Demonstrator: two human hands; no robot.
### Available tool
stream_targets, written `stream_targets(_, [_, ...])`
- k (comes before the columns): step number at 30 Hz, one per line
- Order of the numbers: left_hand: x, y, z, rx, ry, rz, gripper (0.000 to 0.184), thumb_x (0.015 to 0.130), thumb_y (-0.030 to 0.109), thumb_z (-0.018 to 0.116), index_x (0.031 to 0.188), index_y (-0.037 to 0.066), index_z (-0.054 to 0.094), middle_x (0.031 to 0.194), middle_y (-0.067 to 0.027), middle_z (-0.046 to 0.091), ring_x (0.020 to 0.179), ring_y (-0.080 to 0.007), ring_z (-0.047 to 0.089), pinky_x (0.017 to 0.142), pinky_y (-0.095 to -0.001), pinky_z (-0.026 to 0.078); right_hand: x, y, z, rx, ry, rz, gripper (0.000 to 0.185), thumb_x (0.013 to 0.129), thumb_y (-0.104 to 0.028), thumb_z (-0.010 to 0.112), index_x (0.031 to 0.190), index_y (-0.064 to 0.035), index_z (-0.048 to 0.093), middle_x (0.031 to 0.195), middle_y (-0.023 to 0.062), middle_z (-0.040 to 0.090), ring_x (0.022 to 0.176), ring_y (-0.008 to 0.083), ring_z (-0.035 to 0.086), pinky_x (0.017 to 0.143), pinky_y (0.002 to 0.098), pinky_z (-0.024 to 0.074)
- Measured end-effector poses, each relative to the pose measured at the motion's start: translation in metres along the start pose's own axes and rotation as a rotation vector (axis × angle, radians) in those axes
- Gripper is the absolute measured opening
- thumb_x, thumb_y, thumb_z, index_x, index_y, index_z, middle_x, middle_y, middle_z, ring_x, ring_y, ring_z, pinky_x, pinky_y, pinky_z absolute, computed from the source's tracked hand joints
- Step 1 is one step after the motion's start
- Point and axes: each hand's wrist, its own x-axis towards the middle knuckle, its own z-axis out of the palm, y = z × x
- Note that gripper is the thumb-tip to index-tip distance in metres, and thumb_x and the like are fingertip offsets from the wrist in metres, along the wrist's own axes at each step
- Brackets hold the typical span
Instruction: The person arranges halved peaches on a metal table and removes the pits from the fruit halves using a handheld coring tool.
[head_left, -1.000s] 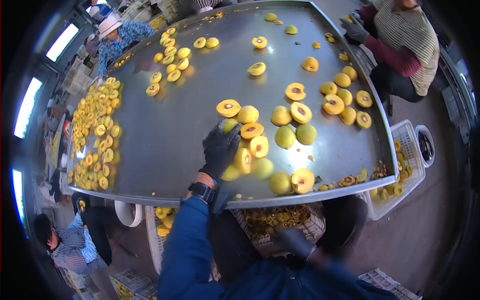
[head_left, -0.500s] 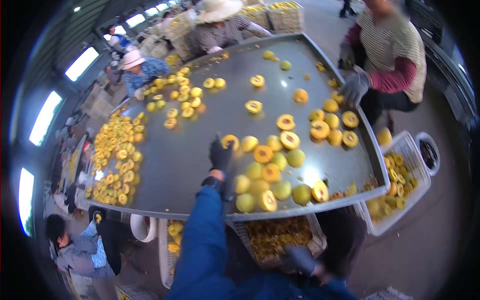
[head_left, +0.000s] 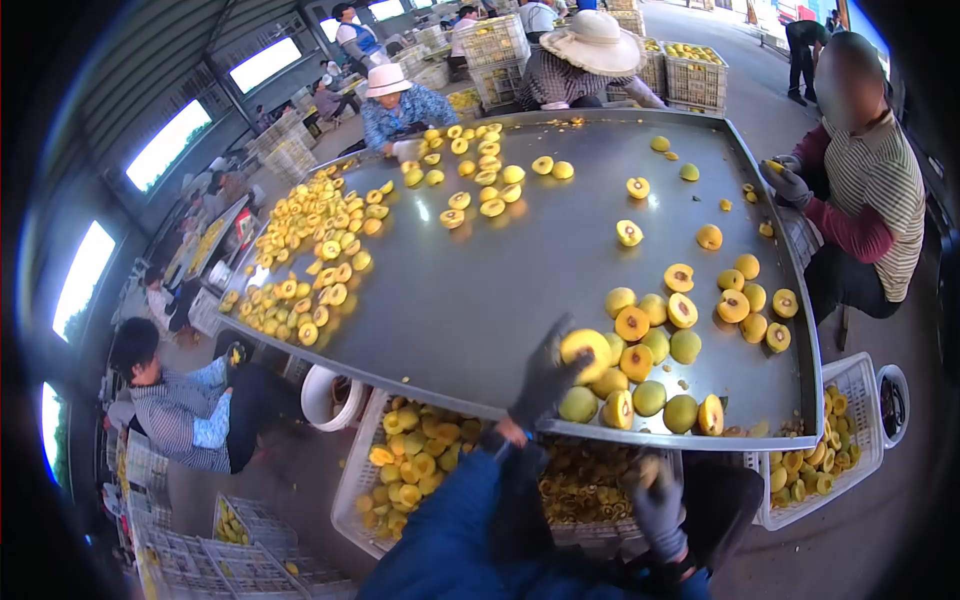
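Observation:
My left hand (head_left: 545, 385), in a dark glove, is closed on a yellow peach half (head_left: 588, 350) above the near edge of the metal table (head_left: 480, 270). Just right of it lie several cut and whole peaches (head_left: 655, 345). Below the table edge, in front of my body, my right hand (head_left: 660, 515) wears a grey glove, its fingers curled. A small tan thing shows at those fingertips, too small to name. Beneath, a crate of brown-yellow scraps (head_left: 590, 485) is partly hidden by my arms.
A crate of peach halves (head_left: 410, 470) stands left of my arm, near a white bucket (head_left: 330, 398). Another full crate (head_left: 860, 400) is at the right. Piled halves (head_left: 310, 250) cover the table's left end. Co-workers sit around; one gloved person (head_left: 865, 190) is at the right side.
My left hand has lifted a peach half from the table and drawn it back toward the near edge. My right hand has risen. The camera view has shifted.

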Motion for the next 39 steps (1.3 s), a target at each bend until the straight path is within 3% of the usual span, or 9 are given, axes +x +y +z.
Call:
stream_targets(5, [-0.107, 0.048, 0.019, -0.176, -0.169, -0.072, 0.065, 0.091, 0.020, 0.066, 0.144, -0.002, 0.034, 0.131, -0.0137, 0.052, 0.119, -0.0186, 0.051, 0.104, -0.0324, 0.039, 0.029, -0.044, 0.008, 0.211, 0.152, 0.106, 0.035, 0.085, -0.012, 0.069, 0.114, 0.0040, 0.056, 0.095, 0.0121, 0.064, 0.084, 0.0158, 0.061, 0.076, 0.0290, 0.0505])
stream_targets(7, [-0.137, 0.048, 0.026, 0.042, -0.189, 0.010, 0.061, 0.092, 0.019, 0.065, 0.142, -0.001, 0.037, 0.130, -0.0132, 0.053, 0.119, -0.0190, 0.051, 0.105, -0.0326, 0.038, 0.022, -0.066, 0.011, 0.369, 0.046, 0.321, 0.038, 0.087, -0.014, 0.067, 0.118, 0.0048, 0.055, 0.102, 0.0071, 0.063, 0.086, 0.0127, 0.060, 0.075, 0.0249, 0.0501])
stream_targets(9, [-0.153, 0.085, 0.036, -0.164, -0.094, -0.030, 0.047, 0.095, 0.016, 0.059, 0.136, -0.001, 0.044, 0.126, -0.0125, 0.055, 0.116, -0.0200, 0.053, 0.102, -0.0321, 0.041, 0.017, -0.097, 0.006, 0.504, -0.028, 0.490, 0.038, 0.086, -0.015, 0.069, 0.117, 0.0026, 0.058, 0.098, 0.0047, 0.064, 0.087, 0.0089, 0.059, 0.072, 0.0232, 0.0495])
stream_targets(13, [-0.160, 0.126, 0.047, -0.223, 0.004, 0.029, 0.043, 0.096, 0.015, 0.056, 0.135, -0.002, 0.046, 0.122, -0.0125, 0.057, 0.111, -0.0206, 0.056, 0.099, -0.0320, 0.043, -0.004, -0.087, 0.018, 0.333, 0.053, 0.195, 0.028, 0.087, -0.024, 0.069, 0.106, -0.0057, 0.060, 0.085, 0.0030, 0.064, 0.061, 0.0109, 0.059, 0.046, 0.0292, 0.0442])
stream_targets(16, [-0.166, 0.125, 0.045, -0.270, -0.003, 0.050, 0.042, 0.097, 0.016, 0.055, 0.134, -0.002, 0.046, 0.121, -0.0125, 0.058, 0.109, -0.0206, 0.056, 0.098, -0.0320, 0.044, -0.027, -0.093, 0.002, -0.425, 0.067, -0.148, 0.017, 0.089, -0.023, 0.066, 0.097, -0.0123, 0.056, 0.074, 0.0009, 0.059, 0.051, 0.0152, 0.059, 0.039, 0.0334, 0.0397])
stream_targets(19, [-0.170, 0.126, 0.045, -0.305, -0.028, 0.056, 0.042, 0.097, 0.016, 0.054, 0.134, -0.002, 0.045, 0.119, -0.0126, 0.058, 0.107, -0.0207, 0.057, 0.097, -0.0320, 0.044, -0.041, -0.119, -0.008, -0.594, -0.057, -0.211, 0.032, 0.080, -0.018, 0.070, 0.107, -0.0125, 0.053, 0.070, 0.0158, 0.063, 0.060, 0.0363, 0.063, 0.052, 0.0428, 0.0500])
stream_targets(23, [-0.179, 0.129, 0.045, -0.321, -0.037, 0.056, 0.041, 0.098, 0.017, 0.052, 0.134, -0.002, 0.045, 0.118, -0.0127, 0.059, 0.105, -0.0208, 0.058, 0.095, -0.0320, 0.045, -0.050, -0.121, -0.011, -0.580, -0.026, -0.341, 0.011, 0.090, -0.022, 0.059, 0.093, -0.0149, 0.052, 0.069, -0.0001, 0.051, 0.049, 0.0179, 0.059, 0.038, 0.0314, 0.0420])
stream_targets(26, [-0.184, 0.131, 0.045, -0.312, -0.012, 0.070, 0.040, 0.098, 0.017, 0.051, 0.134, -0.002, 0.045, 0.116, -0.0128, 0.059, 0.103, -0.0208, 0.058, 0.094, -0.0320, 0.046, -0.056, -0.126, -0.013, -0.765, -0.106, -0.276, 0.013, 0.090, -0.023, 0.059, 0.090, -0.0119, 0.051, 0.064, 0.0015, 0.054, 0.050, 0.0212, 0.061, 0.039, 0.0336, 0.0434])
stream_targets(39, [-0.195, 0.123, 0.044, -0.202, 0.103, 0.111, 0.039, 0.101, 0.020, 0.046, 0.132, -0.002, 0.045, 0.110, -0.0131, 0.061, 0.095, -0.0211, 0.061, 0.089, -0.0320, 0.048, -0.065, -0.119, -0.016, -0.436, -0.248, -0.132, 0.021, 0.089, -0.021, 0.059, 0.092, -0.0039, 0.047, 0.060, 0.0124, 0.059, 0.053, 0.0322, 0.062, 0.045, 0.0428, 0.0472])
